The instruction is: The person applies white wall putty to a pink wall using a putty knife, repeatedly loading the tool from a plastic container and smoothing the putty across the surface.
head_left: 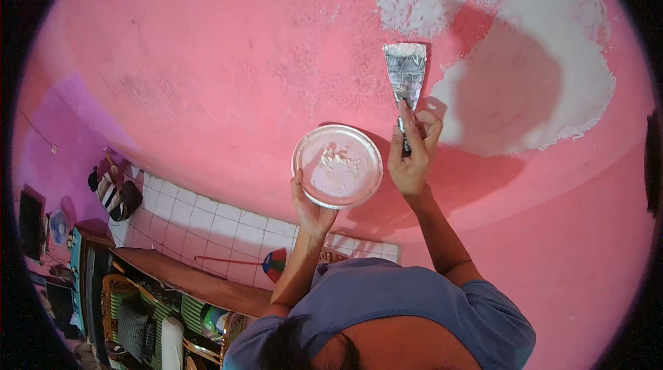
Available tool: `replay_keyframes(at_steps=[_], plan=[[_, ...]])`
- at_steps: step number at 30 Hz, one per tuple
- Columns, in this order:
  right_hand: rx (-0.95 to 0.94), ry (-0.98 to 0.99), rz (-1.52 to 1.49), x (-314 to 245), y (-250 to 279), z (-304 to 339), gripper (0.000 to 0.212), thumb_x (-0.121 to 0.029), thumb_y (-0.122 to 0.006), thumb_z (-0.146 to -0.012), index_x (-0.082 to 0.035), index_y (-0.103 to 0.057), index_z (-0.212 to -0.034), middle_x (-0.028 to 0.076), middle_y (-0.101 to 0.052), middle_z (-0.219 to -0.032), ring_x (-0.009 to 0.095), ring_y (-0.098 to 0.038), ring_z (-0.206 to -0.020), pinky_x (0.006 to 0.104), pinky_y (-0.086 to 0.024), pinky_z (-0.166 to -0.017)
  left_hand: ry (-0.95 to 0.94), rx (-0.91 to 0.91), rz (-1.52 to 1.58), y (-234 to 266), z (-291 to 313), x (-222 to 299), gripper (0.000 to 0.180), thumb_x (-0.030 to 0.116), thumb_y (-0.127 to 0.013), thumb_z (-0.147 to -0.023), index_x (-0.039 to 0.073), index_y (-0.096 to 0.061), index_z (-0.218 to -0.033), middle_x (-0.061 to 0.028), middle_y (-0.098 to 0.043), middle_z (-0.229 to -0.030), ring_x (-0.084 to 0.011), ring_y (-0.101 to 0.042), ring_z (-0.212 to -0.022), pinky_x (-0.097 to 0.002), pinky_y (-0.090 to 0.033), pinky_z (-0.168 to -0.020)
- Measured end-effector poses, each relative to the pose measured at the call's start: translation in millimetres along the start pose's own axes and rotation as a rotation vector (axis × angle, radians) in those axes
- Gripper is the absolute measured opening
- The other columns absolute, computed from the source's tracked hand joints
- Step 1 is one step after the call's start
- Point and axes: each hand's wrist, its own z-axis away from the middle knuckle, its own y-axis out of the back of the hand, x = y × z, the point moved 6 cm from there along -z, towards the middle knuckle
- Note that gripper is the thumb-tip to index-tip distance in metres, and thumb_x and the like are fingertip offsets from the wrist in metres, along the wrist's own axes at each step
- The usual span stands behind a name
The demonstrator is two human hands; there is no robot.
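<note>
My right hand [414, 152] grips the dark handle of a putty knife [405, 69], its wide metal blade pointing up with white paste along the tip. The blade is close to a pink wall [262, 66]; whether it touches, I cannot tell. To the right of the blade, a large whitish patch of filler [587, 87] covers part of the wall, with a shadow over it. My left hand [311, 207] holds a round, shallow white lid [336, 197] from below. Some crumbly white putty [340, 157] lies in the lid, and the fingers under it are hidden.
Below on the left is a white tiled floor [214, 221], where a broom [274, 264] with a red handle lies. Nearby stand a wooden bench with green striped cushions [192, 311], a dark pillow [135, 328], a bag [114, 194] and a blue fan [59, 226].
</note>
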Motion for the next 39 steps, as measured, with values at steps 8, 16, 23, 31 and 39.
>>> replay_keyframes(at_steps=[8,16,23,31,39], plan=[[0.075,-0.038,0.007,45.4,-14.0,-12.9,0.044,0.008,-0.056,-0.082,-0.002,-0.057,-0.125,0.009,-0.037,-0.103,0.013,-0.039,-0.073,0.0253,-0.037,-0.060,-0.040,0.114,0.036,29.6,-3.0,-8.7,0.069,0.045,-0.056,-0.085,0.006,-0.036,-0.138,-0.0147,-0.041,-0.139,-0.0304,-0.041,-0.127,-0.0507,-0.034,-0.104],[0.156,-0.073,0.061,79.0,-29.8,-20.4,0.050,0.010,-0.059,-0.077,-0.009,-0.060,-0.124,0.009,-0.039,-0.097,0.019,-0.041,-0.079,0.0292,-0.039,-0.063,-0.029,0.168,0.018,33.9,-5.4,-11.1,0.070,0.044,-0.058,-0.083,0.007,-0.037,-0.138,-0.0128,-0.043,-0.137,-0.0288,-0.043,-0.126,-0.0490,-0.034,-0.105],[0.181,-0.084,0.121,78.6,-31.0,-18.0,0.052,0.010,-0.061,-0.075,-0.012,-0.063,-0.121,0.009,-0.040,-0.094,0.021,-0.044,-0.079,0.0309,-0.040,-0.060,-0.035,0.198,0.019,43.5,-9.4,-11.4,0.068,0.042,-0.057,-0.083,0.006,-0.037,-0.137,-0.0130,-0.044,-0.137,-0.0288,-0.043,-0.125,-0.0483,-0.035,-0.105],[0.092,-0.117,0.162,75.0,-23.5,23.6,0.045,0.010,-0.058,-0.078,-0.007,-0.063,-0.119,0.008,-0.040,-0.094,0.016,-0.039,-0.072,0.0244,-0.035,-0.058,-0.034,0.191,0.097,46.1,-11.4,-9.5,0.066,0.041,-0.057,-0.084,0.006,-0.038,-0.137,-0.0138,-0.044,-0.137,-0.0291,-0.042,-0.126,-0.0489,-0.034,-0.106],[0.119,-0.141,0.071,47.5,-5.5,-9.5,0.042,0.007,-0.056,-0.082,-0.004,-0.061,-0.122,0.009,-0.040,-0.096,0.016,-0.040,-0.074,0.0246,-0.037,-0.061,-0.046,0.155,0.052,46.7,-13.2,-8.3,0.069,0.041,-0.056,-0.085,0.004,-0.034,-0.139,-0.0164,-0.038,-0.140,-0.0313,-0.040,-0.127,-0.0514,-0.033,-0.105]])
